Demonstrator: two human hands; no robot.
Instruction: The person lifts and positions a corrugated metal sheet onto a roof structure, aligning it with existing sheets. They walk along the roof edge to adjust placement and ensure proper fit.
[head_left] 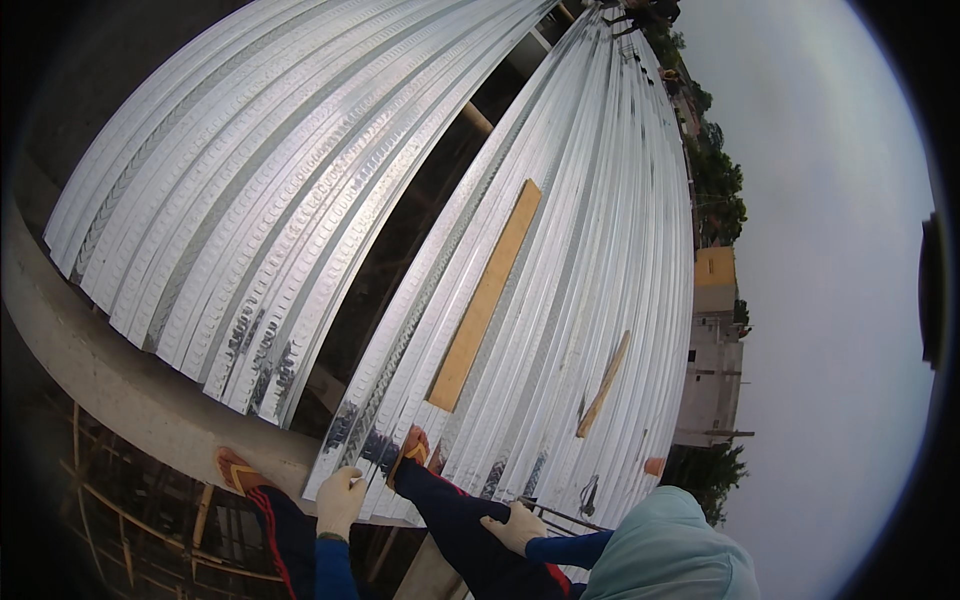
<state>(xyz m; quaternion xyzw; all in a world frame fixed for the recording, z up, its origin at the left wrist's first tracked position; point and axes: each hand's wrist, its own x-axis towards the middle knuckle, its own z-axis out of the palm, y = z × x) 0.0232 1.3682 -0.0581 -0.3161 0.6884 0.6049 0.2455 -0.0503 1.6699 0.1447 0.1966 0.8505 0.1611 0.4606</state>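
My left hand (340, 500), in a pale glove, is closed at the near end of a ribbed silver metal decking sheet (400, 400). Whether its curled fingers grip the sheet's edge or something small is hidden. My right hand (517, 527), gloved the same way, lies on my dark trouser leg (450, 525) near the knee, fingers stretched out and holding nothing. One sandalled foot (412, 452) rests on the sheet's near end, the other foot (240, 472) on the concrete beam (150, 415). A wooden plank (485, 300) lies lengthwise on the decking ahead.
A long dark gap (400, 245) separates this decking from more sheets (250, 200) on the left. A thin wood strip (603, 385) lies farther right. Bamboo poles (125, 530) show below the beam. Light teal cloth (670, 550) fills the lower right. People (650, 15) are at the far end.
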